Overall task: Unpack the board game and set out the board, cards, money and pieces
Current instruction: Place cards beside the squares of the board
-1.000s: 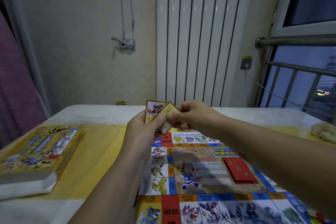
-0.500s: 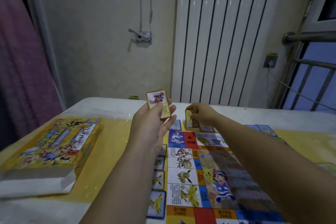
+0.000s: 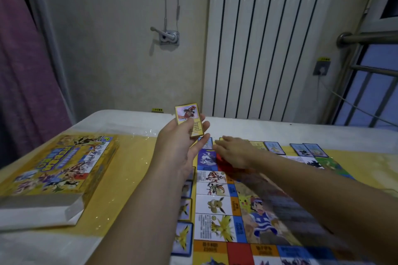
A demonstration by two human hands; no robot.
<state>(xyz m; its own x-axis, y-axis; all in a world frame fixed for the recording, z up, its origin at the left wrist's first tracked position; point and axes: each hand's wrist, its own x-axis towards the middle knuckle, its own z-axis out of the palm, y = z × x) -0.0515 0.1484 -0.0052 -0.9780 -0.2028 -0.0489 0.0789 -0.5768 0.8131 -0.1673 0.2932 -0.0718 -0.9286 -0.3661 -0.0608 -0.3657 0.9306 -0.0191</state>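
The left hand (image 3: 181,144) holds the deck (image 3: 189,117) raised above the surface (image 3: 129,122), thumb across the top card and fingers curled behind. It is a snug grip on a thick stack, but the top cards could slide off if the hand tilts while attention is on the other side. The right hand (image 3: 234,153) reaches low over the far-left corner of the board (image 3: 226,206), fingers stretched towards a yellow card (image 3: 222,139). Blur hides whether its grip pinches that card or only lies on it. The main risk is probably a crooked placing that overlaps a neighbour in the far row (image 3: 275,148) just past the board's edge. The right forearm crosses the board and could drag it or knock the row. The side cards (image 3: 184,236) line the board's left edge beneath the left forearm, which hides some of them, so a dropped wrist would scatter them. The covering looks glossy and cards may skid on it. The box (image 3: 56,165) sits well to the left, out of the way. A radiator (image 3: 269,49) and a curtain (image 3: 19,71) stand beyond.
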